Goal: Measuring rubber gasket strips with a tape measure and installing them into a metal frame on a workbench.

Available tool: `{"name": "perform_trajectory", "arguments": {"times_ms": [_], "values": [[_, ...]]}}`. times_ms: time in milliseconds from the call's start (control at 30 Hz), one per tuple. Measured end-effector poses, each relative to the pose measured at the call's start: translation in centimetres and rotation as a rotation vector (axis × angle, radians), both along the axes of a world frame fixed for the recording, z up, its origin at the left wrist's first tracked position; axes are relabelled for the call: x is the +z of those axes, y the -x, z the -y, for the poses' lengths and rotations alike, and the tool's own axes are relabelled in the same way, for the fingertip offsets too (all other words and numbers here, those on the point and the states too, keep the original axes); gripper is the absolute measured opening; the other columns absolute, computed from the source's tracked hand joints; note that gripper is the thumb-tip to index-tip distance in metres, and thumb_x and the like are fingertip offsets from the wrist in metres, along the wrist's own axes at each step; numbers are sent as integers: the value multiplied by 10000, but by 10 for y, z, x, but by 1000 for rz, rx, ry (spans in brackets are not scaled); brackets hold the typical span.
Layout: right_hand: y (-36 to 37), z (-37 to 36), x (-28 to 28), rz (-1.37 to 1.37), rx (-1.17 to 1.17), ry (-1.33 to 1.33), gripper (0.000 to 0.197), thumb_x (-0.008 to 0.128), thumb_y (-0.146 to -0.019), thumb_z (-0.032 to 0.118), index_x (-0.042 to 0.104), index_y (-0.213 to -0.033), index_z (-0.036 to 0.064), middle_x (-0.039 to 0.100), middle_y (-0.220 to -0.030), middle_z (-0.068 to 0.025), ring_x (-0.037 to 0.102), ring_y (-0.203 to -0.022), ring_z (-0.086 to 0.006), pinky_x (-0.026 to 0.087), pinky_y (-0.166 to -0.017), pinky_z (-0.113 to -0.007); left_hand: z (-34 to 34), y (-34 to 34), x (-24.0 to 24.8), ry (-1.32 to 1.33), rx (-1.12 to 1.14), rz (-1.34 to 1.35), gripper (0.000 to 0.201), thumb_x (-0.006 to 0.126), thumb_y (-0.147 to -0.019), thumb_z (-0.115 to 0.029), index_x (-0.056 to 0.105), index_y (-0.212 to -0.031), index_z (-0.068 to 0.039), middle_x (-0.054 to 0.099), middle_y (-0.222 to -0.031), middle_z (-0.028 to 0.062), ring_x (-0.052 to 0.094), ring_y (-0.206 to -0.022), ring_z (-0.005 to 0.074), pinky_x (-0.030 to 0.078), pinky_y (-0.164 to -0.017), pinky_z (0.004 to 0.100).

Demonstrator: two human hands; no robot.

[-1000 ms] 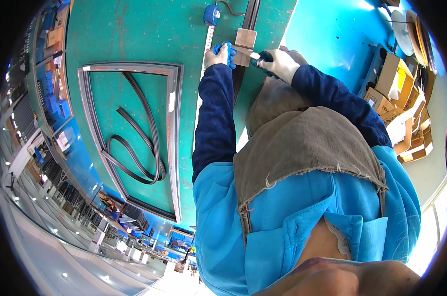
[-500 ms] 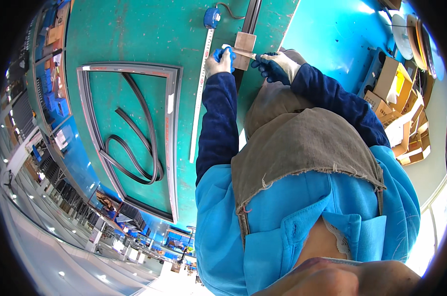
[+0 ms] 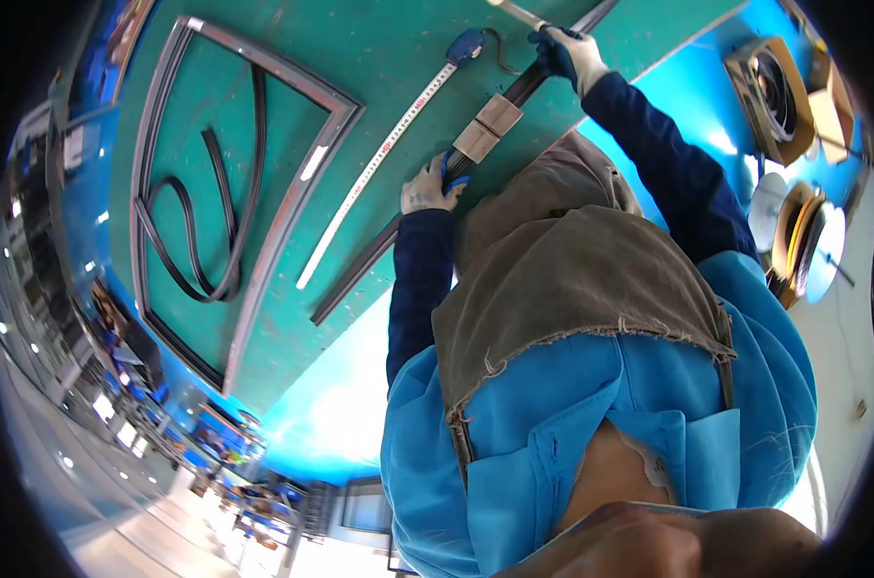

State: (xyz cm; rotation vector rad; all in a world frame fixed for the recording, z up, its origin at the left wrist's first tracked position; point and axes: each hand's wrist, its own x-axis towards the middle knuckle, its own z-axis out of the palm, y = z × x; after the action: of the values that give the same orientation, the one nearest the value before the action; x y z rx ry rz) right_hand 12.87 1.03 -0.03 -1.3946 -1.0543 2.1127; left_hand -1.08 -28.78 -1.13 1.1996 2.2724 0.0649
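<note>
A long dark strip (image 3: pixel 355 277) runs slantwise along the near edge of the green table. My left hand (image 3: pixel 435 186), in a white glove with blue fingers, is closed round the strip just below a grey block (image 3: pixel 488 127). The block sits across the strip and has a groove over its middle. Farther up, my gloved right hand (image 3: pixel 572 60) is closed on a slim pale tool (image 3: pixel 517 13), whose exact kind I cannot make out. Its fingers also rest against the strip. A blue tape measure (image 3: pixel 465 46) lies beside the strip, its white blade (image 3: pixel 374 166) drawn out.
To the left, a grey rectangular frame (image 3: pixel 281 223) lies on the green table (image 3: pixel 312 48), with a looped black rubber strip (image 3: pixel 235 241) inside it. Spools (image 3: pixel 805 236) and an open cardboard box (image 3: pixel 772 96) stand beyond the table at the right.
My hands have moved apart: the right went up and outward with the pale tool, the left down along the strip. The tool has left the block. The whole view has turned.
</note>
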Motion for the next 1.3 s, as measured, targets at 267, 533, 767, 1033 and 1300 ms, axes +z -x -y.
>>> {"name": "perform_trajectory", "arguments": {"times_ms": [267, 533, 767, 1033, 1300], "values": [[3, -128, -75, 378, 618, -782, 335, 614, -826, 349, 658, -860, 18, 629, -656, -86, 611, -577, -195, 492, -560, -322, 68, 26, -8, 509, 181, -261, 676, 725, -685, -453, 438, -1259, -241, 555, -1158, 67, 543, -1076, 258, 374, -930, 487], [-8, -64, 10, 484, 1675, -1582, 490, 581, -823, 389, 504, -1226, 120, 521, -1202, -81, 508, -1107, -263, 362, -957, -389, 52, 3, 5, 302, 359, -680, 814, 766, -631, -431, 367, -1319, -259, 451, -1226, 129, 420, -1173, 291, 325, -974, 504], [17, -72, 9, 278, 1865, -1230, 438, 575, -829, 278, 490, -1221, 101, 575, -1110, -131, 551, -1025, -303, 422, -896, -404, -69, -75, 17, -415, 495, -90, 843, 840, -501, -266, 474, -1253, -157, 462, -1259, 150, 448, -1168, 344, 403, -973, 434], [33, -41, -4, 68, 1884, -1100, 417, 552, -841, 252, 482, -1226, 106, 607, -1019, -149, 576, -962, -311, 447, -854, -413, -81, -74, 6, -316, 633, -26, 736, 828, -516, -258, 539, -1191, -218, 471, -1224, 136, 483, -1131, 329, 465, -911, 410], [39, -25, 1, 166, 1891, -1078, 389, 540, -836, 240, 510, -1203, 114, 617, -996, -157, 587, -943, -317, 457, -851, -410, -79, -72, 5, -299, 574, -18, 727, 817, -535, -296, 531, -1199, -227, 461, -1240, 158, 476, -1131, 360, 459, -914, 430]]}}
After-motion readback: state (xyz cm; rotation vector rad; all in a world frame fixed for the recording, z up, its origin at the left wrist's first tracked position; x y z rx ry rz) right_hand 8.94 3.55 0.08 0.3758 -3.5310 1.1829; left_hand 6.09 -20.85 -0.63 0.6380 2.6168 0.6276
